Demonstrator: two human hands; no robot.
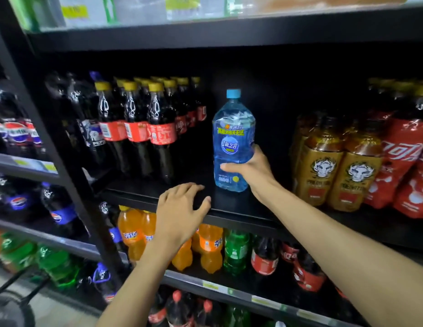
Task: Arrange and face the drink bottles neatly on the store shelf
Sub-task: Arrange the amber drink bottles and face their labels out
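A clear blue drink bottle (231,138) with a light blue cap stands upright on the black middle shelf (231,214), its label facing me. My right hand (250,168) grips its lower half from the right, thumb across the front. My left hand (179,213) rests palm down on the shelf's front edge, just left of the bottle, fingers spread and holding nothing. A row of cola bottles with yellow caps (144,128) stands to the left of the blue bottle.
Gold-labelled bottles (338,171) and red-labelled cola bottles (408,166) fill the right of the same shelf. Dark Pepsi bottles (90,123) stand at far left. Orange, green and cola bottles (210,246) line the shelf below. A black upright post (64,166) divides the shelving units.
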